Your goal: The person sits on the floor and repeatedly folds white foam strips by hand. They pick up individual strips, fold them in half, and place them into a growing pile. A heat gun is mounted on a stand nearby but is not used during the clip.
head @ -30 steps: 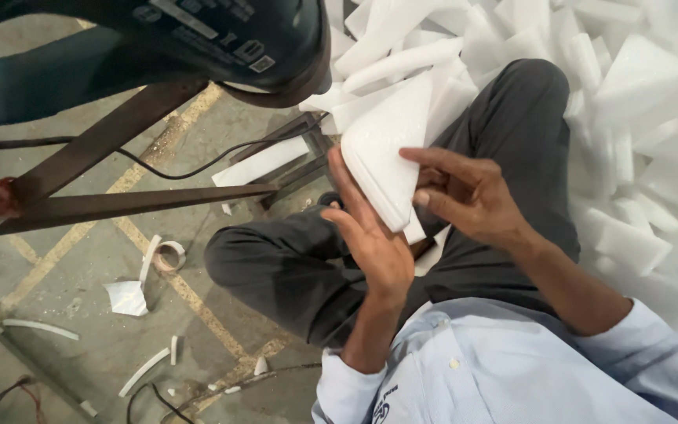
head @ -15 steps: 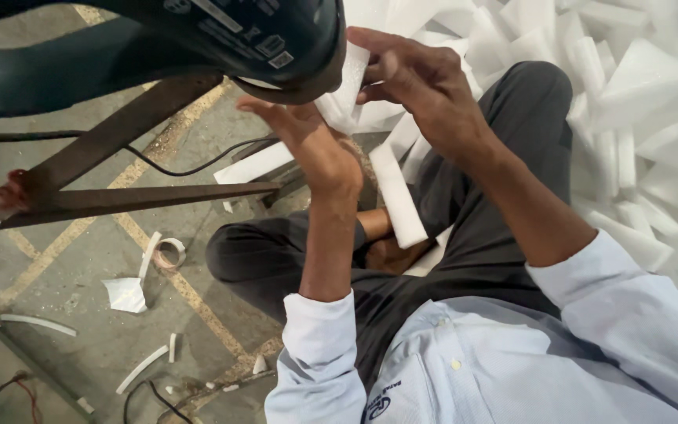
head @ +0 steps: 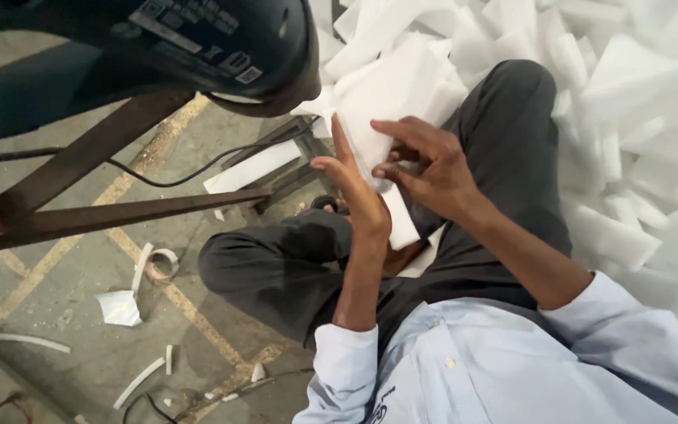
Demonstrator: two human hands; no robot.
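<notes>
Down over our lap, we're holding a white foam piece (head: 386, 149) up between both hands, right in front of the dark machine housing (head: 198, 39) hanging at the top of the view. Our left hand (head: 359, 196) is pressing flat against the near side of the foam, fingers stretched out long and pointing upward, thumb sticking out to the side, so it's more of a bracing palm than a real grip. Our right hand (head: 425, 169) is coming in from the other side, fingers curled narrow and pinching the foam's edge, with the index finger laying across the face of it. The lower end of the piece is poking out below our hands toward our dark trousers (head: 504, 157).

We're sitting cross-legged on the concrete floor (head: 64, 314), and a big heap of white foam offcuts (head: 629, 118) is piling up on the right side of us. A rusty metal frame (head: 119, 212) is running across the left, with a black cable (head: 190, 174) looping past it. A few foam scraps (head: 119, 308) and a tape ring (head: 161, 265) are lying on the floor by our knee.
</notes>
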